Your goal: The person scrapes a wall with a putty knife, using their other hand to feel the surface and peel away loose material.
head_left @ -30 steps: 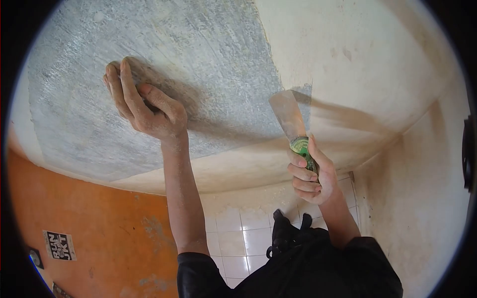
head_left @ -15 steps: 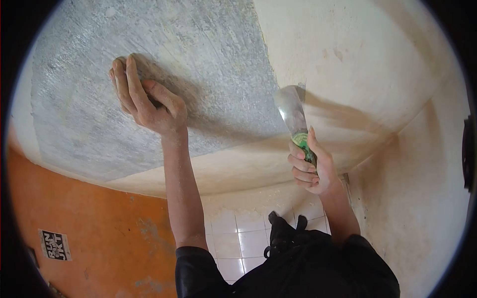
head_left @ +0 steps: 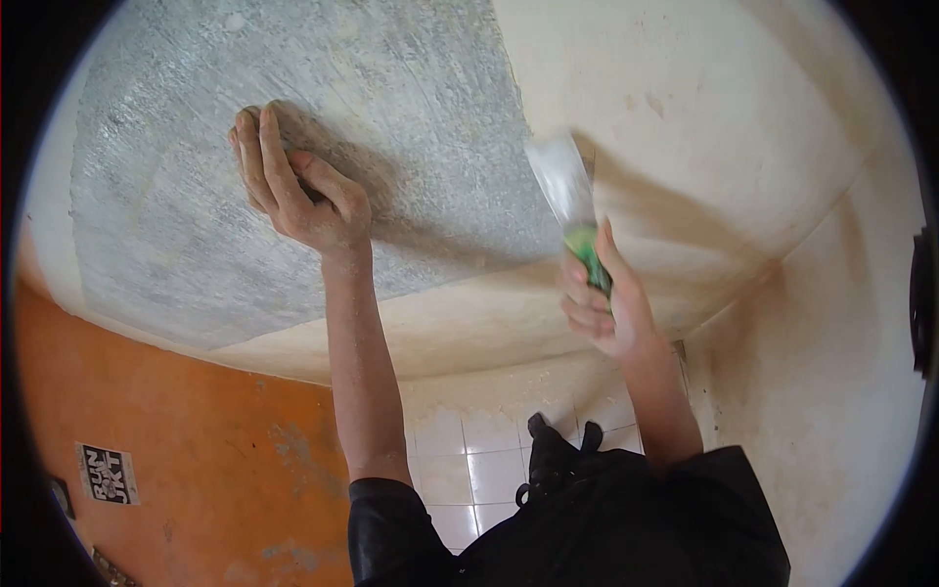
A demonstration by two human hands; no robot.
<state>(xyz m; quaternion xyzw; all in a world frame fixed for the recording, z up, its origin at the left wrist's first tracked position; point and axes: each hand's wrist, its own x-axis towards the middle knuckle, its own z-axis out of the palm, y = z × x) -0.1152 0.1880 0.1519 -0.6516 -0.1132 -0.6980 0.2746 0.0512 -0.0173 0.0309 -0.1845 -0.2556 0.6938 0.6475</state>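
Note:
My right hand (head_left: 611, 298) is closed round the green handle of a scraper (head_left: 561, 178), its wide metal blade pointing up at the wall, by the edge between grey and cream. The blade and fingers are slightly smeared by motion. Higher up on the left, my left hand (head_left: 303, 186) rests against the grey patch (head_left: 411, 108) of the wall with its fingers curled. Something dark shows between thumb and fingers, but I cannot make it out. Pale dust covers this hand and forearm.
Cream wall (head_left: 665, 88) surrounds the grey patch on the right and below. An orange wall (head_left: 186, 421) with a black-and-white sticker (head_left: 108, 474) stands at lower left. White floor tiles (head_left: 440, 479) with pale debris lie below, beside my dark clothing (head_left: 626, 528).
My right hand has moved the scraper up and a little left along the edge of the grey patch. My left hand has shifted slightly right in the view, still against the wall.

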